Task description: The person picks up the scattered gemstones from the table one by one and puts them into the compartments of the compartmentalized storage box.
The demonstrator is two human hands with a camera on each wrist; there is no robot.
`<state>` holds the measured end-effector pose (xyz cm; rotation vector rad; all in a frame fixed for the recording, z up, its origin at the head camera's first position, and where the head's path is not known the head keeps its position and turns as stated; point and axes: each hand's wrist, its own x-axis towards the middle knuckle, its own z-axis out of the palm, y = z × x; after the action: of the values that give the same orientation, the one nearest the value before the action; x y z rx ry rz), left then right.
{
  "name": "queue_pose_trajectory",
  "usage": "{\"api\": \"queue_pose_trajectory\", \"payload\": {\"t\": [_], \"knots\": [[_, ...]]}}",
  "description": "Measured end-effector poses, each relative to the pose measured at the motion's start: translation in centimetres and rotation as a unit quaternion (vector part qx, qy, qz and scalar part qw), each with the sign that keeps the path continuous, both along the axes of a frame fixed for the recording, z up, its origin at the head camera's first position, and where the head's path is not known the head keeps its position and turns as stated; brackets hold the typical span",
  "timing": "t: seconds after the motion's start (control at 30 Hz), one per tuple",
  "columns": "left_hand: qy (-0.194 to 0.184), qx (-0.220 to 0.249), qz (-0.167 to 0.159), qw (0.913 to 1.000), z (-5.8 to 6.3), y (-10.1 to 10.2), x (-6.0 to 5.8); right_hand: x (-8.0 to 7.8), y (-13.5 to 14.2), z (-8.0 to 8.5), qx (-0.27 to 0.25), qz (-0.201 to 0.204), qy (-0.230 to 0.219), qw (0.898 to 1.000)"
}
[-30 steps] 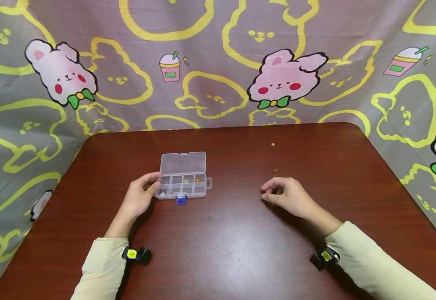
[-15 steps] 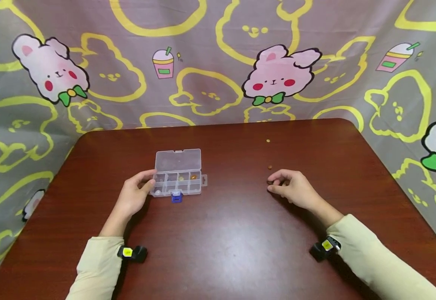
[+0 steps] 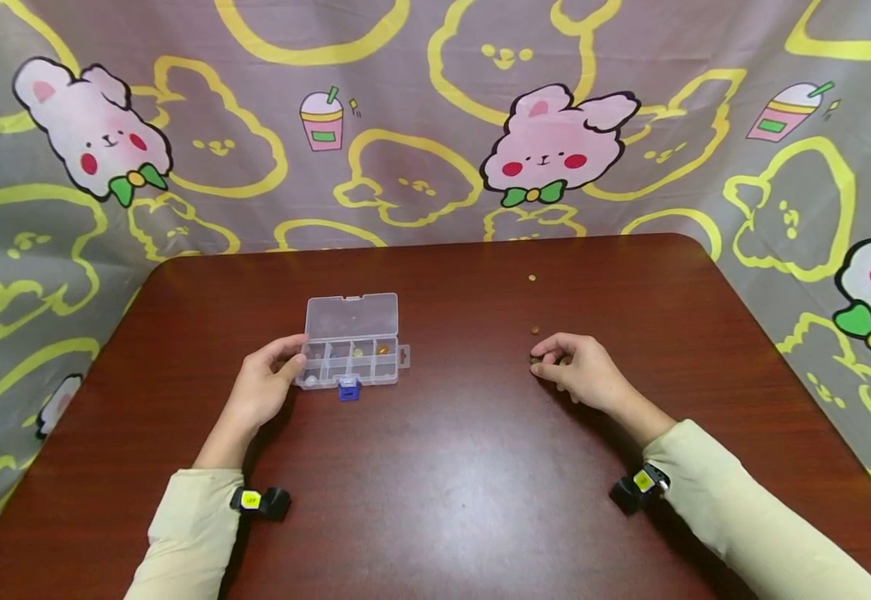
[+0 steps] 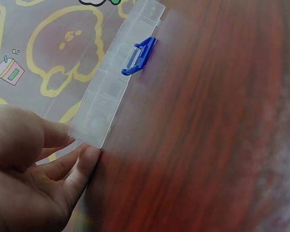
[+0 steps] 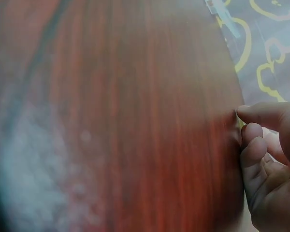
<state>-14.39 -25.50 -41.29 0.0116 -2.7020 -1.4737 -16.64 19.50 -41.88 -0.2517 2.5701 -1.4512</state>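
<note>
A clear plastic compartment box (image 3: 375,381) lies with its lid (image 3: 352,318) raised and its blue latch (image 3: 349,390) hanging at the front. My left hand (image 3: 264,383) grips the box's left end between thumb and fingers, also seen in the left wrist view. Small pieces sit in some compartments: an orange one (image 3: 383,350), a pale yellow one (image 3: 357,353) and a whitish one (image 3: 311,380). On the table, my right hand (image 3: 581,371) pinches a small dark brown piece (image 3: 533,360) between thumb and index finger. Its exact kind is too small to tell.
Beyond the right hand, a small brown piece (image 3: 535,331) and a small yellow piece (image 3: 532,277) lie on the dark red-brown table (image 3: 450,450). A patterned cloth (image 3: 405,100) hangs behind the table's far edge.
My right hand has moved slightly right and away from me, bringing its fingertips to the dark brown piece. The left hand keeps its grip on the box. The head view has shifted slightly.
</note>
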Motion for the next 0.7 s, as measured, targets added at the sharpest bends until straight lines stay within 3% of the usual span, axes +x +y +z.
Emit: {"api": "queue_pose_trajectory", "payload": {"t": [0.7], "knots": [[0.000, 0.004, 0.002, 1.0000, -0.18, -0.05, -0.12, -0.17, -0.23, 0.15, 0.024, 0.002, -0.006, 1.000]]}}
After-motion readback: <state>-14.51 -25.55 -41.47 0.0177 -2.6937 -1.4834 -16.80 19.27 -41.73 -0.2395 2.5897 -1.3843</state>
